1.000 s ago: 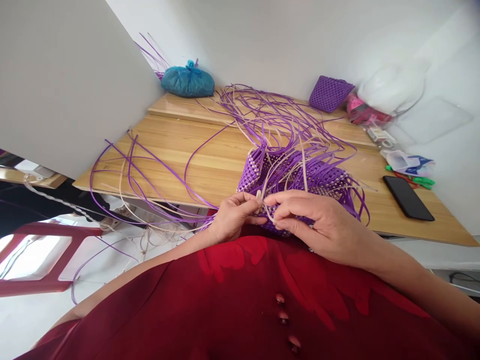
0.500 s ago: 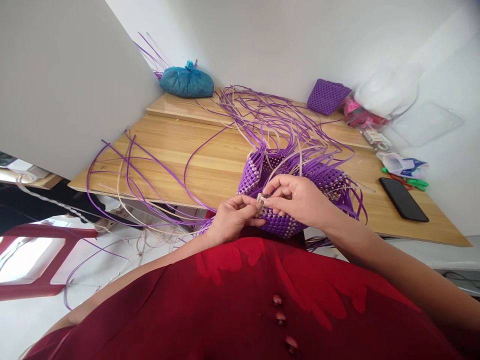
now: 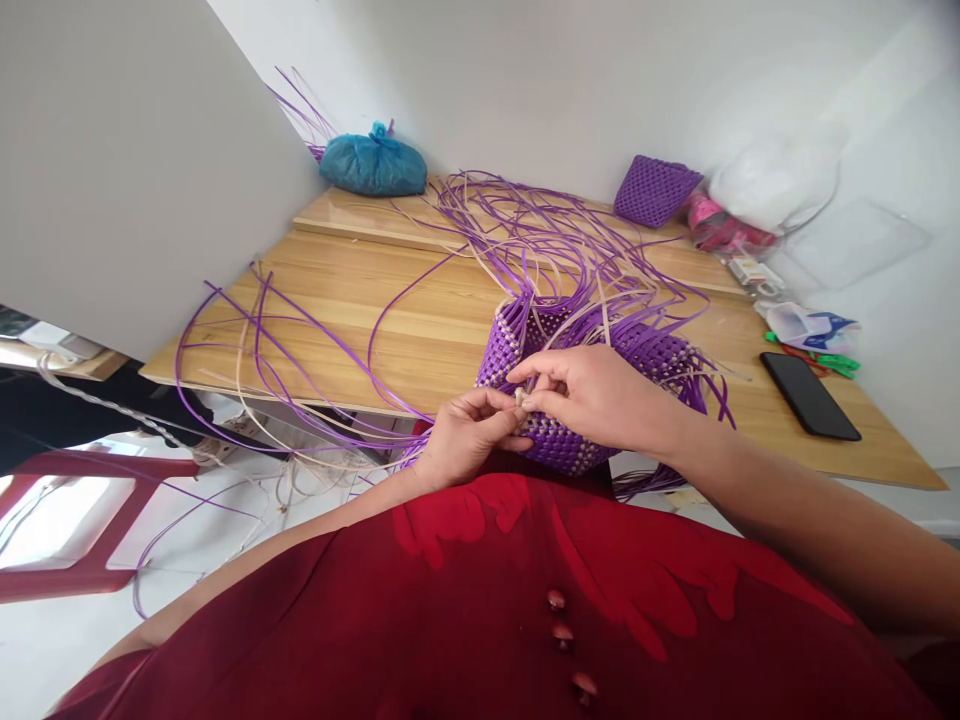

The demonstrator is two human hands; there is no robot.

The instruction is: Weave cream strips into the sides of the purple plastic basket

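Observation:
A partly woven basket (image 3: 574, 447) of purple and cream plastic strips rests at the table's front edge against my body. Long loose strips (image 3: 525, 215) spread from its top toward the back. At the basket's near side, my left hand (image 3: 469, 432) pinches a small cream strip knot (image 3: 520, 397) between thumb and forefinger. My right hand (image 3: 600, 398) meets it there, thumb and forefinger closed on the same cream strip. The right hand covers part of the weave. More purple and cream strips trail left from beneath my left hand.
On the wooden table (image 3: 315, 290) lie a black phone (image 3: 810, 395), a tied blue bag (image 3: 373, 162), a small purple woven piece (image 3: 656, 190) and a white plastic bag (image 3: 776, 190). A red stool (image 3: 120, 540) stands at the left, near strips on the floor.
My right hand has shifted slightly left and its fingers have closed in on the cream strip, which shows less. My left hand stays in place.

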